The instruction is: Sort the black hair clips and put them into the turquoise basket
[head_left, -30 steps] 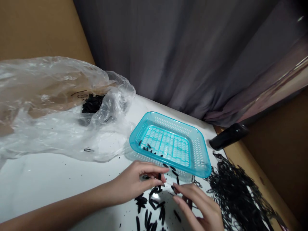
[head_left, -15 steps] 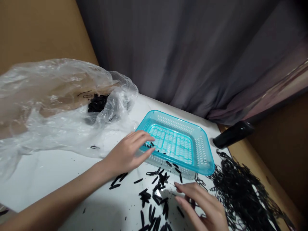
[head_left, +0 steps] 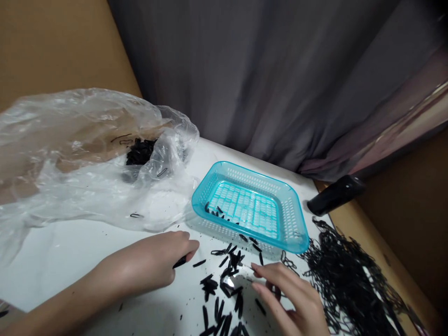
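My left hand (head_left: pixel 159 256) is low over the white table, its fingers curled round a small black strip (head_left: pixel 179 262) that shows at the fingertips. My right hand (head_left: pixel 292 296) holds a thin two-pronged metal tool (head_left: pixel 247 266), its prongs apart and pointing left; the rest is hidden in the palm, so its exact kind is unclear. Between the hands lie scattered black strips (head_left: pixel 209 283), some in little clumps. Behind them stands a blue perforated plastic basket (head_left: pixel 296 247) with a few black strips inside its near-left corner.
A large clear plastic bag (head_left: pixel 87 200) spreads over the left, with a black heap (head_left: pixel 141 151) by its mouth. Tangled black loops (head_left: pixel 353 280) pile up at the right edge. A black cylinder (head_left: pixel 336 195) lies tilted behind them. A grey curtain (head_left: pixel 227 70) hangs at the back.
My left hand has come away from the basket's near-left rim, moving toward me and left, and its fingers have closed over the black strips there. My right hand has stayed nearly still.
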{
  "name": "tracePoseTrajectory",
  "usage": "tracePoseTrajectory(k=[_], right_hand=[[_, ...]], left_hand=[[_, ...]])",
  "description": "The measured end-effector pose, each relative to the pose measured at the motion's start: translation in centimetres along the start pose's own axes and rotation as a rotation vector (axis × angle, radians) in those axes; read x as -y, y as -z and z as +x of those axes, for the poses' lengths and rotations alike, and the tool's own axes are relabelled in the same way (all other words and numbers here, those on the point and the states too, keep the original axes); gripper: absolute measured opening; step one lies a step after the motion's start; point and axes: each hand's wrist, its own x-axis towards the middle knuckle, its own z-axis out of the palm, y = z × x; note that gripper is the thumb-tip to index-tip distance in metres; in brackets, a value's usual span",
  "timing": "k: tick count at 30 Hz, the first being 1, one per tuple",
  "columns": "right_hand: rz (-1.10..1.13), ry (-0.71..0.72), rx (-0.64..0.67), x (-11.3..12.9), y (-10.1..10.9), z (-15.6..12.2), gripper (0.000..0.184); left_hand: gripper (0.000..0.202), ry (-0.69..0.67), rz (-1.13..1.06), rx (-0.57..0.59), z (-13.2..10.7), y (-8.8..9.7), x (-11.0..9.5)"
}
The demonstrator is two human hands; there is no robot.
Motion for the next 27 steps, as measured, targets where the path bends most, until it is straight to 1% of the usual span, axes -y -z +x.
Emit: tracePoseTrajectory(k=[3,6,12,16,19,21,23,25,27], right_hand=[[0.002,-0.004,0.008,0.1,0.2,0.2,0.016],[-0.001,-0.027,0.007,0.1,0.3,0.3,0.016],[0.012,-0.063,-0.027,-0.1,0.6,0.4,0.014],[0.046,-0.077,-0.031,-0.3,0.8,0.2,0.015],[0.062,-0.082,-0.038,-0.6,0.6,0.0,0.017],[0.075,-0.093,-0.043,-0.8,0.4,-0.1,0.018],[0.086,-0.113,-0.057,-1.2,0.2,-0.2,0.019],[0.083,-0.135,-0.068,-1.5,0.0,-0.3,0.019],[0.072,-0.149,-0.082,-1.8,-0.1,-0.3,0.019]], left_hand=[[0.036,0.018,-0.013,0.083,0.4,0.4,-0.7],[0.037,-0.04,-0.026,0.109,0.8,0.9,-1.5],[0.04,-0.132,0.032,0.068,1.8,0.8,-3.7],[0.034,-0.229,0.194,0.049,3.1,0.7,-5.5],[0.025,-0.341,0.23,0.018,4.4,0.8,-6.3],[0.016,-0.433,0.2,-0.031,5.2,0.8,-6.4],[0.01,-0.535,0.113,-0.094,5.9,0.3,-6.3],[0.009,-0.617,-0.036,-0.166,6.3,-0.6,-6.0],[0.013,-0.658,-0.196,-0.24,6.7,-1.8,-5.6]])
